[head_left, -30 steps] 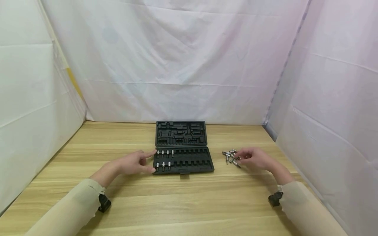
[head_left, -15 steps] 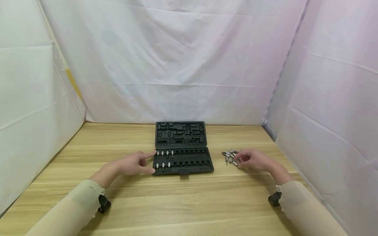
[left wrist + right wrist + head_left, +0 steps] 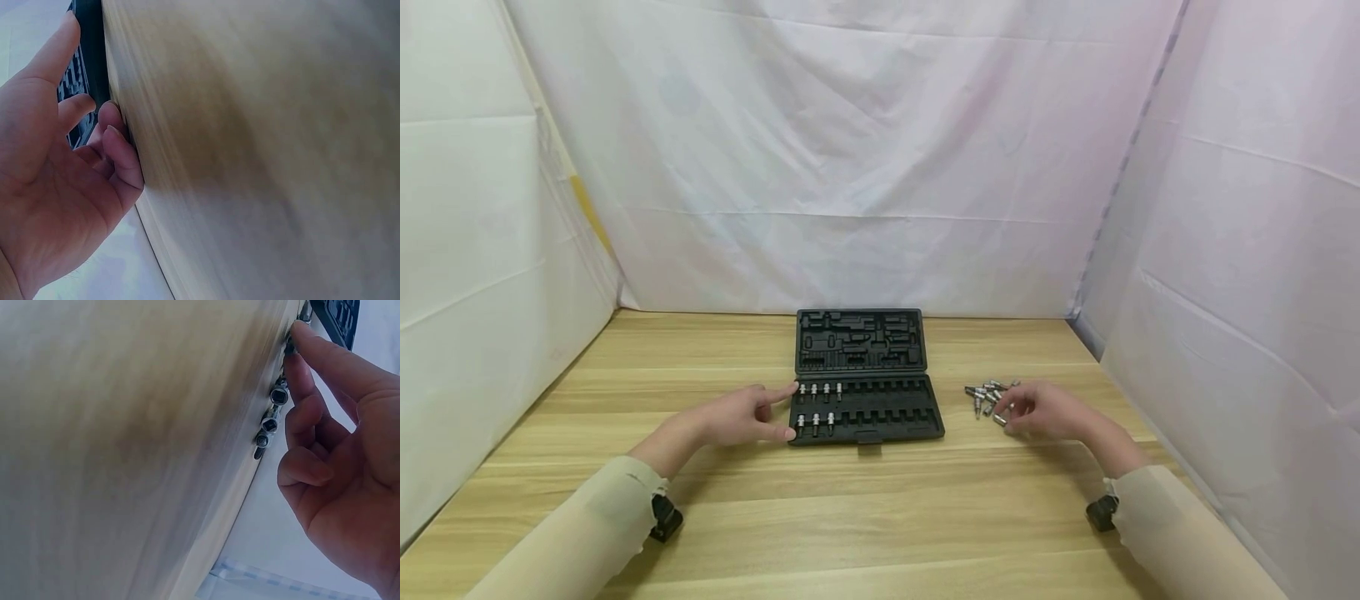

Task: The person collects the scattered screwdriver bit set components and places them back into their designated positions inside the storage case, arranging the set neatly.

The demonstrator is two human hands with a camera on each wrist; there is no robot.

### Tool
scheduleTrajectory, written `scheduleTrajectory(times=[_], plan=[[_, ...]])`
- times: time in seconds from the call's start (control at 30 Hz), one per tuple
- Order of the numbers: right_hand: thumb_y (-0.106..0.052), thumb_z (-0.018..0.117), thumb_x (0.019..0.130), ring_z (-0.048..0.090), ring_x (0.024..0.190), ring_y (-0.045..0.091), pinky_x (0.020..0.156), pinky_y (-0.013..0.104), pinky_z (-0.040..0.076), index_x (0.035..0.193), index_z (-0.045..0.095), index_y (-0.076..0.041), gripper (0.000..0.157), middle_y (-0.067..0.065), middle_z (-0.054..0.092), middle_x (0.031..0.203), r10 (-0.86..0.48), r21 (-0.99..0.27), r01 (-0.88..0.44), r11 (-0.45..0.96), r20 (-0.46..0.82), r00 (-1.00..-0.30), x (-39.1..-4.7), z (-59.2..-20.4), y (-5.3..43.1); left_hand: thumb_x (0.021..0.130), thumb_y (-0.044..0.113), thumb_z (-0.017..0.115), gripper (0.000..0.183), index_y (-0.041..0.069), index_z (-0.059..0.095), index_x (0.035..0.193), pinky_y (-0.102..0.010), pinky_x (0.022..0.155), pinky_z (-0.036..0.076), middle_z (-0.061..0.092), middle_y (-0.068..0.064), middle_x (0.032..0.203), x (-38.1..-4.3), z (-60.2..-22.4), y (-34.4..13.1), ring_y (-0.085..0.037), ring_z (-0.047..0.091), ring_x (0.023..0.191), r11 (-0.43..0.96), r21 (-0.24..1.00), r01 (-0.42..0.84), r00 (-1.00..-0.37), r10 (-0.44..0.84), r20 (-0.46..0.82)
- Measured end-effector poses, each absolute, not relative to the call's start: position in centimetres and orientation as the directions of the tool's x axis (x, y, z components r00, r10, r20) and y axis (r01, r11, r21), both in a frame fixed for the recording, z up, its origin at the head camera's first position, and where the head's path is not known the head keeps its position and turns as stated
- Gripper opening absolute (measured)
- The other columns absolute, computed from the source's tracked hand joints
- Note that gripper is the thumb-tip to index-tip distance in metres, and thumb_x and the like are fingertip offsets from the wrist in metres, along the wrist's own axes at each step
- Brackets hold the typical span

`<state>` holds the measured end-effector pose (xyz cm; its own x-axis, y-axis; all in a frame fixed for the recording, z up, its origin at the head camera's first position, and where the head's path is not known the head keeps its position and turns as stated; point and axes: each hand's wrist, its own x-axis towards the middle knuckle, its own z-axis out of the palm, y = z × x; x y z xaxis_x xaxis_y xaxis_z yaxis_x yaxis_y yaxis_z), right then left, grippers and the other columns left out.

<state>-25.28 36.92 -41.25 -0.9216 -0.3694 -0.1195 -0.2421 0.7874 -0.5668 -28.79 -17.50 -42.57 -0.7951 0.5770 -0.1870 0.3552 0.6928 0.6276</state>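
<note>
1. Thumb and index finger of the left hand rest spread against the left edge of the black case, gripping nothing. Light, even pressure should be enough to stop it sliding on the desk.
2. Inside the case, the near half carries bit sockets in two rows: four in the back row, three in the front row, all towards the left end. The lid lies open behind, showing moulded recesses.
3. Right of the case and apart from it, a loose pile of similar pieces lies on the desk, several crossing one another.
4. The right hand pinches one near piece at the pile's edge; whether it is lifted, I cannot tell. A fingertip hold, drawn clear sideways, would best avoid rolling its neighbours.
</note>
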Motion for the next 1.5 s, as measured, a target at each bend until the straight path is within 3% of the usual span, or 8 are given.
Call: scheduleTrajectory(times=[0.2, 0.57, 0.8, 1.1, 1.17, 1.33, 1.5], plan=[[-0.015, 0.089, 0.091, 0.063, 0.086, 0.013, 0.074, 0.027, 0.052, 0.107, 0.082, -0.019, 0.018, -0.003, 0.071, 0.092, -0.374, -0.517, -0.269, 0.813, -0.11, -0.921, -25.1, -41.2, 36.5, 0.098, 0.051, 0.081, 0.096, 0.02, 0.032, 0.174, -0.035, 0.076, 0.047, 0.056, -0.009, 0.105, -28.7, -42.5, -17.5, -0.02, 0.052, 0.088, 0.695, 0.63, 0.346, -0.797, 0.572, -0.194], [-0.017, 0.084, 0.096, 0.063, 0.085, 0.009, 0.075, 0.026, 0.053, 0.11, 0.081, -0.018, 0.014, -0.004, 0.073, 0.094, -0.38, -0.51, -0.277, 0.814, -0.107, -0.919, -24.9, -40.9, 35.6, 0.097, 0.052, 0.082, 0.096, 0.021, 0.033, 0.174, -0.035, 0.076, 0.047, 0.056, -0.009, 0.106, -28.6, -42.4, -17.5, -0.021, 0.051, 0.089, 0.698, 0.634, 0.333, -0.801, 0.564, -0.2], [-0.013, 0.078, 0.099, 0.059, 0.088, 0.013, 0.074, 0.026, 0.05, 0.118, 0.079, -0.014, 0.019, -0.002, 0.072, 0.099, -0.376, -0.542, -0.262, 0.798, -0.109, -0.92, -25.1, -41.0, 34.8, 0.098, 0.051, 0.081, 0.095, 0.021, 0.033, 0.174, -0.035, 0.076, 0.046, 0.056, -0.009, 0.106, -28.7, -42.5, -17.4, -0.021, 0.052, 0.089, 0.699, 0.631, 0.336, -0.799, 0.566, -0.202], [-0.015, 0.069, 0.104, 0.058, 0.093, 0.017, 0.079, 0.03, 0.049, 0.13, 0.081, -0.022, 0.03, 0.002, 0.075, 0.119, -0.358, -0.526, -0.248, 0.814, -0.118, -0.926, -25.7, -41.0, 34.0, 0.098, 0.05, 0.082, 0.095, 0.021, 0.033, 0.174, -0.036, 0.077, 0.047, 0.057, -0.01, 0.108, -28.6, -42.3, -17.4, -0.021, 0.052, 0.09, 0.694, 0.64, 0.329, -0.799, 0.566, -0.204], [-0.014, 0.067, 0.105, 0.06, 0.094, 0.017, 0.08, 0.031, 0.05, 0.13, 0.08, -0.022, 0.03, 0.003, 0.075, 0.117, -0.355, -0.528, -0.25, 0.811, -0.104, -0.929, -25.8, -40.9, 33.7, 0.098, 0.05, 0.082, 0.095, 0.022, 0.032, 0.174, -0.036, 0.077, 0.047, 0.057, -0.01, 0.108, -28.6, -42.3, -17.4, -0.021, 0.052, 0.091, 0.694, 0.642, 0.326, -0.798, 0.566, -0.206], [-0.012, 0.067, 0.105, 0.068, 0.088, 0.017, 0.077, 0.031, 0.059, 0.13, 0.077, -0.013, 0.027, 0.009, 0.074, 0.104, -0.356, -0.647, -0.214, 0.732, -0.095, -0.93, -26.2, -40.9, 33.0, 0.098, 0.051, 0.081, 0.095, 0.023, 0.033, 0.174, -0.037, 0.078, 0.047, 0.057, -0.01, 0.111, -28.6, -42.4, -17.4, -0.021, 0.054, 0.092, 0.695, 0.642, 0.323, -0.798, 0.565, -0.21], [-0.007, 0.066, 0.105, 0.077, 0.091, 0.025, 0.081, 0.035, 0.065, 0.135, 0.07, -0.003, 0.031, 0.021, 0.073, 0.11, -0.369, -0.772, -0.162, 0.614, -0.1, -0.924, -26.6, -41.0, 32.5, 0.098, 0.051, 0.082, 0.095, 0.023, 0.033, 0.174, -0.037, 0.078, 0.047, 0.057, -0.01, 0.11, -28.7, -42.4, -17.5, -0.021, 0.054, 0.092, 0.694, 0.644, 0.321, -0.799, 0.564, -0.209]])
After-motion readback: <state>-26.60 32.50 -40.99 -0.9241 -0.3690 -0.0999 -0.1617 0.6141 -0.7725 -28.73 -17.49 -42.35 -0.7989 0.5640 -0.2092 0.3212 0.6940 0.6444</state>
